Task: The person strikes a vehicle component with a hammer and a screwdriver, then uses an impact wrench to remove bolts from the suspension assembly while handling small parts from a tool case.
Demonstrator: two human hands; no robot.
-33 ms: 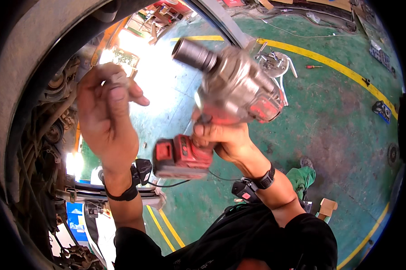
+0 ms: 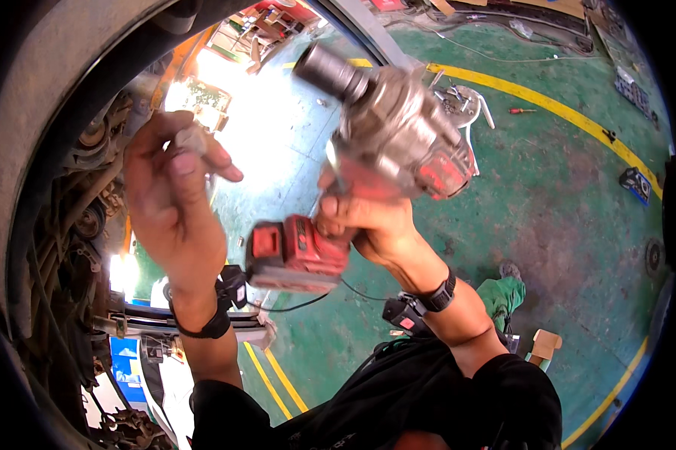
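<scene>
My right hand [image 2: 375,229] grips the handle of an impact wrench [image 2: 386,131], a blurred silver-and-red tool with a red battery [image 2: 293,251] at its foot. A long dark socket [image 2: 330,71] sits on its nose, angled up and left. My left hand [image 2: 173,210] is raised left of the wrench, fingers curled round a small pale piece [image 2: 189,142] that is too blurred to name. Both wrists wear black straps with small devices. Rusty vehicle underside parts [image 2: 90,214] hang to the left of my left hand.
A curved metal edge [image 2: 60,52] runs along the upper left. On the green floor are a round stool [image 2: 465,112] with tools on it, a red screwdriver [image 2: 521,111], a small dark box [image 2: 635,184] and an open cardboard box [image 2: 544,346]. A green-trousered leg [image 2: 503,296] shows below.
The wrench in my right hand has shifted slightly up, its battery a little leftward. My left hand has moved slightly left, still curled.
</scene>
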